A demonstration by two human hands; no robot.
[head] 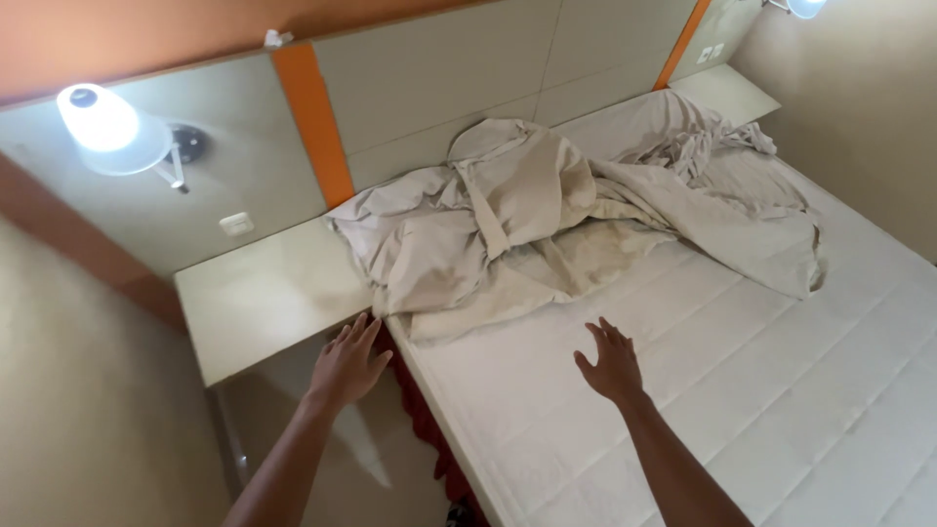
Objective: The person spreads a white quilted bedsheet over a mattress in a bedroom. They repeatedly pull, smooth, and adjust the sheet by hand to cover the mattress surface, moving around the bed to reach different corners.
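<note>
A crumpled off-white sheet [547,215] lies heaped at the head of a bare white quilted mattress [781,390]. My left hand [346,366] hovers open, fingers spread, over the gap between the bedside shelf [264,293] and the mattress corner, just below the sheet's near edge. Over the mattress, my right hand [610,361] is open too, palm down, a short way from the sheet's lower fold. Neither hand holds anything.
A lit wall lamp [112,132] and a switch plate [236,223] sit above the left shelf. Padded headboard panels with an orange stripe [312,122] back the bed. A second shelf [727,93] is at the far right corner. Red bed base trim [429,429] shows below.
</note>
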